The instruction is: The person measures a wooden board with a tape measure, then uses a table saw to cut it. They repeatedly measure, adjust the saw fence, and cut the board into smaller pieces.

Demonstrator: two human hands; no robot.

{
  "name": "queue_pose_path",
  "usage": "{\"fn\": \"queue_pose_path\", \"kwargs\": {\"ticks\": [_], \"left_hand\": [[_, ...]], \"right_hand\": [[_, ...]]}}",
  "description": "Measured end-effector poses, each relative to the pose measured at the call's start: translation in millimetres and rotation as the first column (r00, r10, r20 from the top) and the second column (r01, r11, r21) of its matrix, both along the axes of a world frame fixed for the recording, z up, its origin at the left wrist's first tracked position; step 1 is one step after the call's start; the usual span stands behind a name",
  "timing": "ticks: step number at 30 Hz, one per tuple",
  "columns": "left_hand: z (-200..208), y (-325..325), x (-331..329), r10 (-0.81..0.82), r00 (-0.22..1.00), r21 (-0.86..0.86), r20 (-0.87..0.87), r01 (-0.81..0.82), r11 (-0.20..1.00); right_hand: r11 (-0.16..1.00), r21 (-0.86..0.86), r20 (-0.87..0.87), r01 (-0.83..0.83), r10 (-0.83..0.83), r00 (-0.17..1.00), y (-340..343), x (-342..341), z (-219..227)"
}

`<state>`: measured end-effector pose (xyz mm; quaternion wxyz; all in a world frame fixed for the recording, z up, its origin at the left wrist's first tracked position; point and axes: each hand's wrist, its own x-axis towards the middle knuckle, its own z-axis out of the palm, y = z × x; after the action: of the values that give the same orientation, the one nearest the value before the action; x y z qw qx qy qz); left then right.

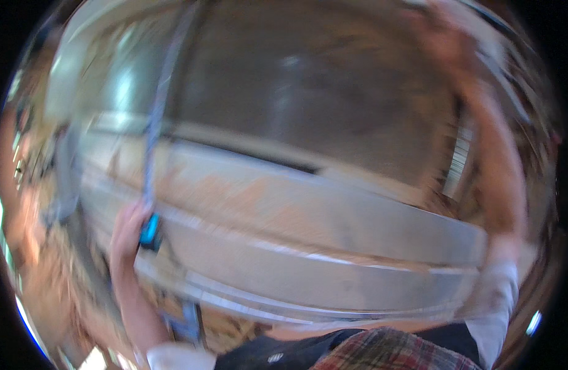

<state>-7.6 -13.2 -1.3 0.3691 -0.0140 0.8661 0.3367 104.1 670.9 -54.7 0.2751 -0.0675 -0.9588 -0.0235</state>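
The whole picture is smeared by motion. My left hand (pixel 126 237) is at the lower left, its fingers curled around a small blue and black piece (pixel 151 232) at the lower end of a blue-grey strap (pixel 156 117). The strap runs up from there toward the top of the view. My right arm reaches up along the right side, and my right hand (pixel 445 38) is a blur near the top edge. Whether that hand holds anything is hidden by the blur. Between the hands lies a long, wide grey panel (pixel 333 246), running from left to right.
Behind the panel is a dark brownish surface (pixel 321 92). Brown, cluttered ground (pixel 49 290) shows at the far left. A second bit of blue strap (pixel 190 317) hangs below the panel's near edge. My plaid shirt (pixel 389 351) fills the bottom.
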Motion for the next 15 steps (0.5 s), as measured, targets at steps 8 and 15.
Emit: {"fn": "queue_pose_path", "kwargs": {"ticks": [8,15], "left_hand": [[-6,-26,22,0.275,0.96,0.109,0.059,-0.28,0.954],[-24,22,92,0.363,0.932,0.4,0.002,-0.334,0.854]], "right_hand": [[0.961,-0.149,-0.255,0.235,-0.267,0.929,62,65,62],[0.889,-0.158,0.028,0.429,-0.43,0.902,262,81,60]]}}
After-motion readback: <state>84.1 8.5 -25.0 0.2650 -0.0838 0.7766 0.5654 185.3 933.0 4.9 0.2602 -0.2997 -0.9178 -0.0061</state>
